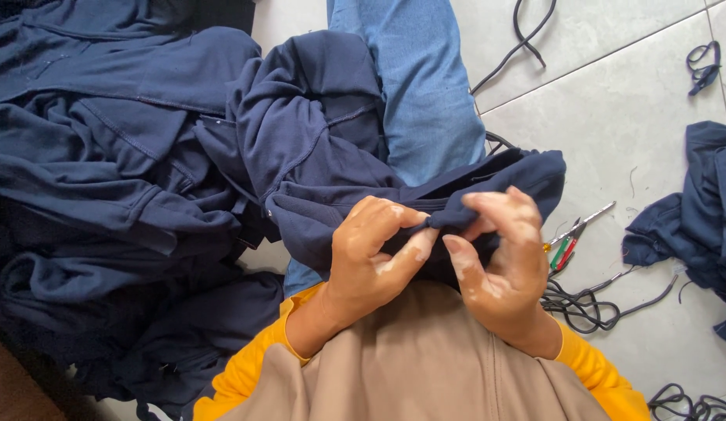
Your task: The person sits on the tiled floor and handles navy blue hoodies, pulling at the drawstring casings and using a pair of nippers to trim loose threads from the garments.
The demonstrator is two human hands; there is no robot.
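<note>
Navy fleece garment (pixel 324 148) | left hand (pixel 371 257), right hand (pixel 499 253) | fingers pinching hem

A pale tiled floor (pixel 659 101) is seen. Left of the tools (pixel 570 242) a navy pile (pixel 106 156) is heaped; cords (pixel 589 304) lie just below them.

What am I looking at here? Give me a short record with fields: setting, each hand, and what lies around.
setting: a person sits on a pale tiled floor, seen from above
left hand: left hand pinches the edge of a navy garment on the lap
right hand: right hand pinches the same edge, fingertips close to the left hand's
left side: pile of navy garments
right side: small tool with red and green grips, dark cords, more navy fabric
clothing: blue jeans, yellow sleeves
</note>
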